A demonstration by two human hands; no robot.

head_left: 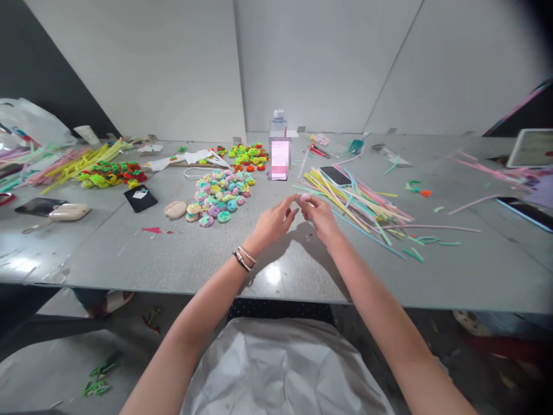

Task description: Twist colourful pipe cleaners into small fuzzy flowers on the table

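Between my two hands, above the table's middle, is a small pink-lilac fuzzy pipe-cleaner piece (pixel 305 197). My right hand (pixel 318 216) is closed in a pinch on it. Against its left side are the bent fingertips of my left hand (pixel 276 220), with the thumb held below; how firmly they grip is partly hidden. A pile of pastel pipe-cleaner puffs (pixel 222 193) lies left of my hands. To their right is a loose bundle of pastel pipe cleaners (pixel 358 199).
Behind the hands a phone (pixel 279 160) stands before a clear bottle (pixel 279 123). Another phone (pixel 335 176) lies by the bundle. Red and green-yellow fuzzy pieces (pixel 248 155) sit farther back. At left are a black card-like object (pixel 140 198) and a cream handheld device (pixel 69 212).
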